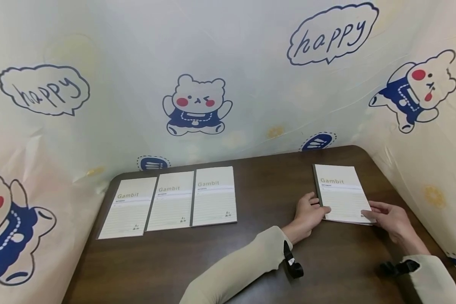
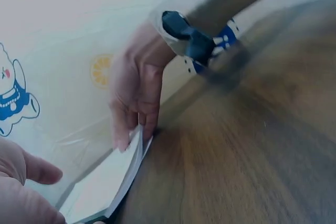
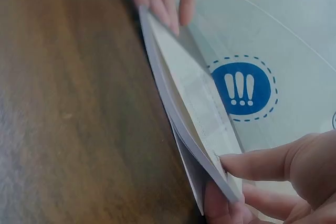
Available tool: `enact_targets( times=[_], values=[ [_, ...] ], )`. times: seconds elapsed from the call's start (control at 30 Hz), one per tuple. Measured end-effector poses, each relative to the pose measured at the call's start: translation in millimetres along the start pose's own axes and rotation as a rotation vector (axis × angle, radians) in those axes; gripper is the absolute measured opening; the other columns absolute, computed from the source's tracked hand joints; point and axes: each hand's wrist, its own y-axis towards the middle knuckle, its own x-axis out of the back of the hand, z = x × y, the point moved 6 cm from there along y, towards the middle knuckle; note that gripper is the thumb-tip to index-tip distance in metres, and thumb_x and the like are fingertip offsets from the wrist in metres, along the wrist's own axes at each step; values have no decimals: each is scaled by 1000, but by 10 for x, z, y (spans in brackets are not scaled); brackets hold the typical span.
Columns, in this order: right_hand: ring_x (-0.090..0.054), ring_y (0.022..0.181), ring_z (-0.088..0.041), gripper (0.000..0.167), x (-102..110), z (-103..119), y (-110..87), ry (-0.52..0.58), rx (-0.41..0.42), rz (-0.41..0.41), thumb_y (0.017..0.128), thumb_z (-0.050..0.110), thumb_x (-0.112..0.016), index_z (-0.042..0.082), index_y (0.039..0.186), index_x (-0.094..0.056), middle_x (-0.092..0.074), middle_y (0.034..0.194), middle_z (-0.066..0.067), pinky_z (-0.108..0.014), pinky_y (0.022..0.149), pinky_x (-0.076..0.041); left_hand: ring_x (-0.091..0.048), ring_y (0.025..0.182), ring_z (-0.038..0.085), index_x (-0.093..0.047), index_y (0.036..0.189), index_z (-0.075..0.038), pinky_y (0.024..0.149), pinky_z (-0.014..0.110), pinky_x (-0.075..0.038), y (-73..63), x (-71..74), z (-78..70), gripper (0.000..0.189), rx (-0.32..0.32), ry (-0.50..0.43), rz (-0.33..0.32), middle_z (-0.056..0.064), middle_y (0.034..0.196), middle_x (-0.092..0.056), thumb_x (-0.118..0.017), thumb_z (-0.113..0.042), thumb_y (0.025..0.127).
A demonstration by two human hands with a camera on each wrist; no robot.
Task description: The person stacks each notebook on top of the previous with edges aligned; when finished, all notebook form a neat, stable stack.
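Note:
At the table's right end lies a white notebook with "Gambit" on its cover and a dark spine. My left hand holds its left side, the thumb over the lower corner and the fingers by the spine. At the opposite lower corner my right hand pinches it, thumb on top and fingertips beneath. The right wrist view shows the notebook's pages bowed, with a gap between layers at that corner. In the left wrist view, the right hand reaches down to the page edges.
Three matching notebooks, a left one, a middle one and a right one, lie side by side at the table's left. The brown wooden table meets a printed curtain behind and at both sides.

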Motion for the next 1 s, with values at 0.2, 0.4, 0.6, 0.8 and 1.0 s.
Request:
enact_targets(
  times=[0.2, 0.4, 0.6, 0.8, 1.0],
  values=[
    [-57, 78, 1, 78, -39, -9, -50, -123, 20, -25, 97, 44, -72, -11, 148, -48, -74, 110, -6, -21, 66, -55, -72, 88, 24, -62, 138, 1, 79, 44, -64, 9, -12, 78, 62, 25, -112, 1, 5, 106, -65, -75, 15, 79],
    [-54, 79, 2, 76, -87, 60, -133, -165, 63, -58, 96, 45, -73, -11, 143, -54, -73, 119, -21, -19, 65, -51, -64, 74, 18, -63, 137, -10, 66, 39, -63, -6, 21, 83, 67, 4, -19, 17, 2, 105, -63, -72, 20, 78],
    [-52, 81, 2, 70, -134, 135, -224, -197, 109, -103, 97, 44, -73, -10, 139, -57, -66, 127, -32, -19, 63, -50, -62, 85, 17, -60, 141, -19, 64, 37, -61, 24, 81, 121, 72, -2, 42, 39, 6, 111, -65, -69, 18, 79],
    [-55, 79, 11, 68, -192, 166, -316, -122, 138, -92, 102, 42, -66, -8, 145, -51, -67, 128, -30, -18, 66, -54, -66, 85, 27, -58, 142, -20, 72, 50, -65, 36, 115, 164, 76, 15, -129, 102, 16, 118, -63, -61, 24, 80],
    [-57, 81, 11, 70, -248, 151, -359, -34, 114, -45, 104, 41, -64, -8, 149, -44, -73, 111, 3, -19, 69, -56, -69, 76, 27, -59, 139, -22, 72, 54, -65, 30, 194, 115, 77, -3, -178, 142, 14, 107, -65, -60, 26, 78]
  ],
)
